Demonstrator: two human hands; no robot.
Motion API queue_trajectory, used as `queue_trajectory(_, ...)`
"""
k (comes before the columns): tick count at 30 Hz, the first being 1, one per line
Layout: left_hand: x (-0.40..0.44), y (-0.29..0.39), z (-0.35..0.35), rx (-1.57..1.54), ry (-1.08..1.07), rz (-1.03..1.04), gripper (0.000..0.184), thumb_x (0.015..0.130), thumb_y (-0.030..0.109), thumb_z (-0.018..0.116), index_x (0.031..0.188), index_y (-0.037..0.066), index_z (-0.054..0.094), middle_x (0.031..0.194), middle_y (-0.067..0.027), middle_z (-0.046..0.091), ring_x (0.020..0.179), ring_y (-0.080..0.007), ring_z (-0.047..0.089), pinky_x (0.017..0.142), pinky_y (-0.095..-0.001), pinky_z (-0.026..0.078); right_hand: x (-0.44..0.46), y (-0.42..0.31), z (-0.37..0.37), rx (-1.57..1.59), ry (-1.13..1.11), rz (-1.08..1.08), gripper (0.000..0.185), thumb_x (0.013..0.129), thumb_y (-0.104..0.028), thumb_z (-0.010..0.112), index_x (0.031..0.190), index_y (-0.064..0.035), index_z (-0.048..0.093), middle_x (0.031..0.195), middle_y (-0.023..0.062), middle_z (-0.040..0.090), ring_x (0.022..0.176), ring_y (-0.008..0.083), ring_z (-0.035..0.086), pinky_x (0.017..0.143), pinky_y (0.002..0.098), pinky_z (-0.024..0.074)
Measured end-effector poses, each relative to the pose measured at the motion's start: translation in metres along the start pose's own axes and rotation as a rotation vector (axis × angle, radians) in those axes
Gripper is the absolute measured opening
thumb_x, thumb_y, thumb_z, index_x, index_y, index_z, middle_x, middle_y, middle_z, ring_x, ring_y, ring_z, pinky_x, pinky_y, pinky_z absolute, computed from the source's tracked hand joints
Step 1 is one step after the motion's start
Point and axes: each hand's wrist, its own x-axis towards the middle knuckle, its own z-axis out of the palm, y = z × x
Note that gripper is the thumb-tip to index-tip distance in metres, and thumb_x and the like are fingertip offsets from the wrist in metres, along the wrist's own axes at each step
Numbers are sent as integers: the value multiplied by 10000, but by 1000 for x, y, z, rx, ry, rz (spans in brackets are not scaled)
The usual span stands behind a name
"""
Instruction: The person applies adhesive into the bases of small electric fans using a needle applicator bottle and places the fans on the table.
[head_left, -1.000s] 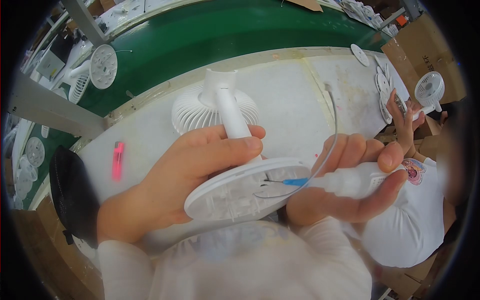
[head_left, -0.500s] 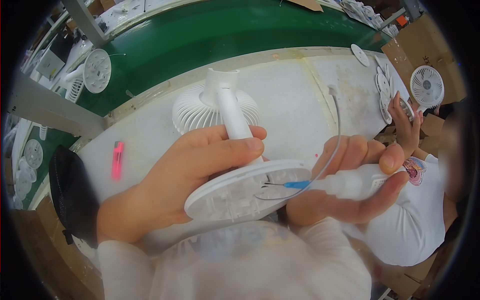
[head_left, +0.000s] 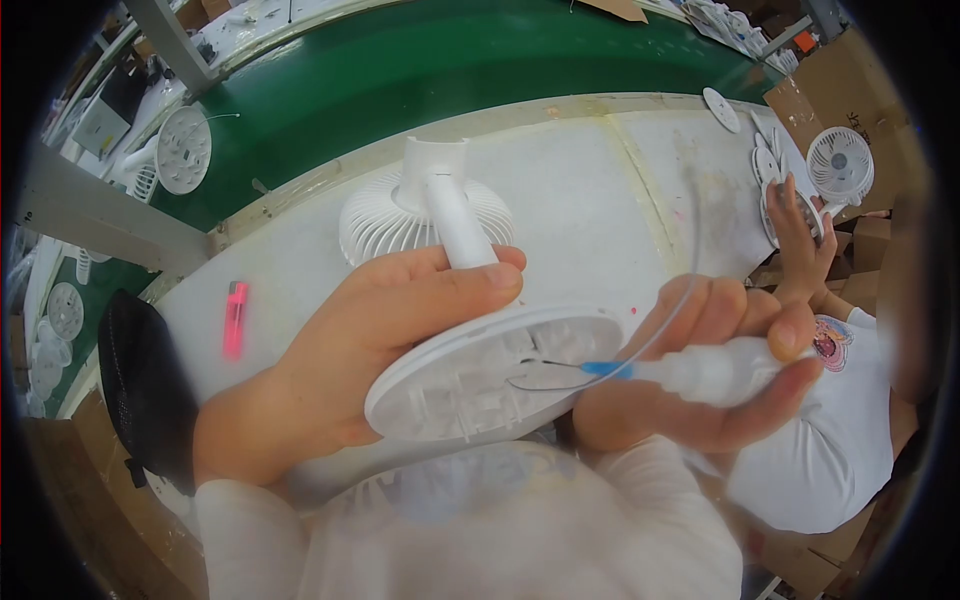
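Note:
My left hand [head_left: 340, 345] is closed around the neck of a white desk fan [head_left: 462, 215], whose slatted head lies on the bench. The fan's round base [head_left: 450, 385] tilts up, its ribbed hollow underside facing me. In my right hand [head_left: 700, 370] is a white squeeze bottle [head_left: 720, 370] with a blue needle tip [head_left: 607, 370]. The thin needle points into the underside of the base, near its middle. A pale cable [head_left: 672, 315] comes out of the base and arcs up past the bottle tip; its far end is blurred.
A pink lighter [head_left: 235, 318] lies on the white bench [head_left: 580, 220] at left, near a black bag-like item [head_left: 145, 390]. Behind runs a green conveyor belt [head_left: 400, 75]. At right, a co-worker's hand [head_left: 800, 240] is by white discs and another fan [head_left: 840, 165].
The needle tip has drawn slightly right, along with the bottle. The cable's upper end has swung a little to the right. At right, the co-worker's fan has shifted left.

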Motion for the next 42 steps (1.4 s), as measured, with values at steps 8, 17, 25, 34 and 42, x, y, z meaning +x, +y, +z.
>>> queue_trajectory(8,-13,-4,-6,81,18,313,344,797,170,566,1078,-10,489,1013,-31,554,879,-127,552,785,-248,450,-9,4,9,35,-32,-140,239,835,-322,453,768,-101,390,603,-8,300,509,114,301,497,261,266)
queue_trajectory(17,-8,-7,-20,213,-73,369,324,820,105,537,1111,-20,467,1071,-44,524,919,-93,524,795,-241,446,-21,15,-3,-333,-207,-169,484,843,-555,144,891,-121,353,760,304,519,944,396,499,1010,483,97)
queue_trajectory(25,-9,2,-6,-174,29,143,275,870,265,483,975,19,549,861,-5,581,725,-88,564,631,-234,484,-19,22,2,-94,-186,-223,306,848,-365,353,911,-67,382,589,74,479,610,191,487,724,310,348)
queue_trajectory(34,-8,0,-9,-126,60,162,263,872,267,478,965,33,553,858,-4,581,725,-93,566,625,-235,484,-21,24,3,-88,-189,-239,301,864,-355,392,893,-56,365,569,63,457,519,166,480,519,276,389)
queue_trajectory(42,-11,-1,-8,-109,156,170,238,877,228,463,986,30,538,913,-10,572,792,-103,566,677,-248,490,-21,20,3,-87,-188,-255,305,876,-346,417,881,-48,353,555,55,440,457,150,474,383,253,414)
